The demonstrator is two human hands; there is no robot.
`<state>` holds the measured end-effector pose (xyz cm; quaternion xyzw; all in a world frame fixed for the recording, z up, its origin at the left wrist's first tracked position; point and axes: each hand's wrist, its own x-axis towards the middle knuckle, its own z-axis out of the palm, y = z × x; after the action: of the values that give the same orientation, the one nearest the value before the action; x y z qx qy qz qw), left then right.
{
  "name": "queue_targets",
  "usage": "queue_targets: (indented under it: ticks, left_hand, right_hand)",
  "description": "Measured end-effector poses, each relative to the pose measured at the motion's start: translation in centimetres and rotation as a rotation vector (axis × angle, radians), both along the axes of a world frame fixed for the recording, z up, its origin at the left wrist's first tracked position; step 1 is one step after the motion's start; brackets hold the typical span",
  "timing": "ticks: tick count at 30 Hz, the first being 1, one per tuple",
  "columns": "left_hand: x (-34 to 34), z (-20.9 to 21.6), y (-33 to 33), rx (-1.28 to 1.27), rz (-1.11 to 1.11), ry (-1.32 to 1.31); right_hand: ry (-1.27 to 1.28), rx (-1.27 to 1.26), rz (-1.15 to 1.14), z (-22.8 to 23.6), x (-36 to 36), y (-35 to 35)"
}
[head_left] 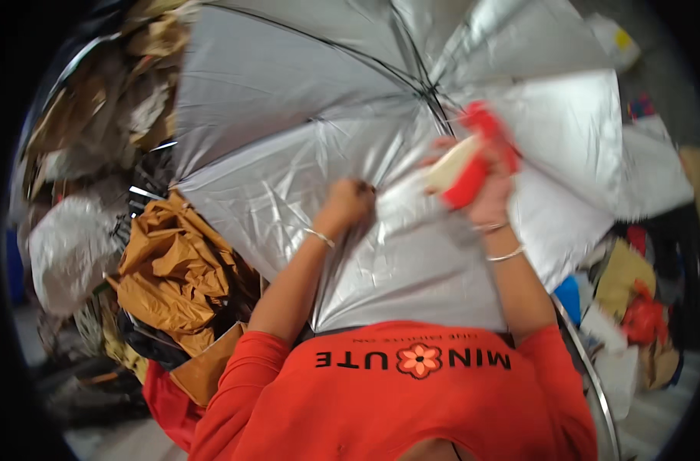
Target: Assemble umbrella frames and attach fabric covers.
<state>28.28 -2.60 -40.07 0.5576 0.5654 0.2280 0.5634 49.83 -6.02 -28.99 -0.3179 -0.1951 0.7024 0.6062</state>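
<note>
Here the creased, silvery umbrella canopy [250, 92] spreads open, its near edge by the red shirt [350, 415]. The left hand [350, 203] curls nearly closed at the glossy fabric, its hold unclear; the right hand [493, 198] wraps around a blurred red-and-cream object [474, 163] near where thin dark ribs [429, 91] meet.

heaped scraps [179, 269] around an umbrella [388, 142] suggest a workshop.

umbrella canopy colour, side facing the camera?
Silver: the umbrella canopy shows best in the head view, the only one.
</note>
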Motion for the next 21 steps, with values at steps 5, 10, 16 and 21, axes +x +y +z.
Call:
queue_targets:
  ticks: [5, 10, 16, 21]
  left_hand:
    - [4.2, 4.3, -7.2, 0.689, -0.531, 0.310]
    - [5.6, 3.9, -12.7, 0.503, -1.117, 0.345]
    - [4.9, 6.0, -0.1, 1.411, -0.467, 0.578]
    - [5.1, 12.1, 9.5, 1.572, -0.009, 0.755]
  right_hand:
    - [-0.407, 0.484, 0.046, 11.1, 2.1, 7.8]
    - [-0.613, 0.518, -0.124, 13.8, 1.1, 8.8]
    - [-0.706, 0.766, -0.481, 25.3, 11.6, 7.6]
    - [-0.968, 0.974, -0.668, 31.9, 12.0, 5.9]
